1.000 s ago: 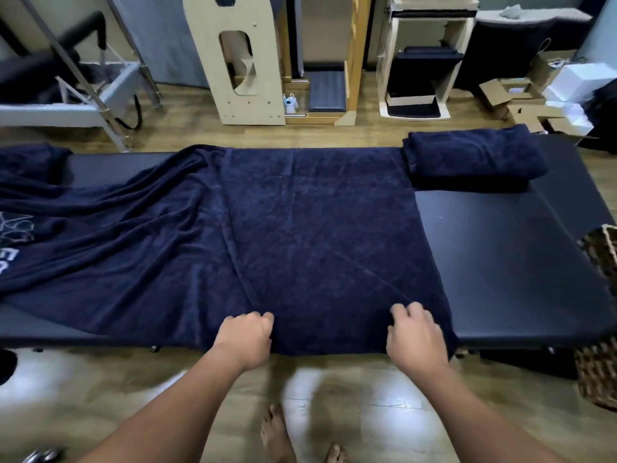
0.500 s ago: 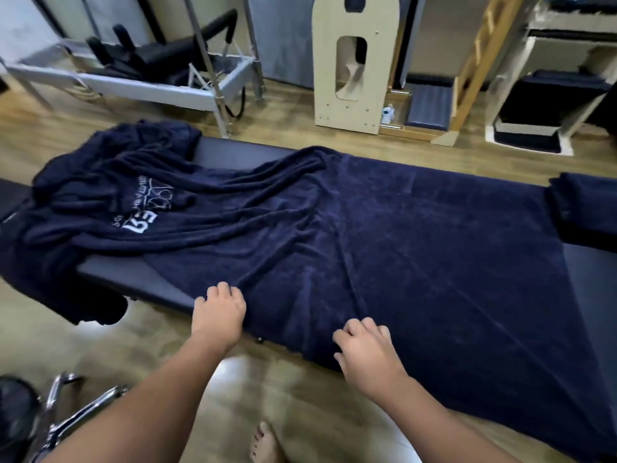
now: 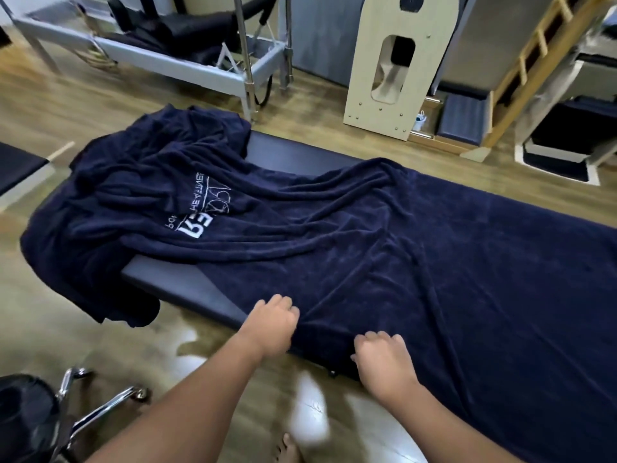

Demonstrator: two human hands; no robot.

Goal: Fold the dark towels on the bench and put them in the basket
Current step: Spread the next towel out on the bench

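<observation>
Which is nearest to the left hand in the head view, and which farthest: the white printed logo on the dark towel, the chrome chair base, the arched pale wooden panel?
From the left hand:
1. Chrome chair base, lower left on the floor.
2. White printed logo, up-left on the dark towel.
3. Arched pale wooden panel, far behind the bench.
The first two are nearly equal.

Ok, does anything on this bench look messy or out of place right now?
Yes. The dark navy towel with white lettering lies bunched and wrinkled at the far left end of the black padded bench, with one part hanging over the edge toward the wooden floor.
</observation>
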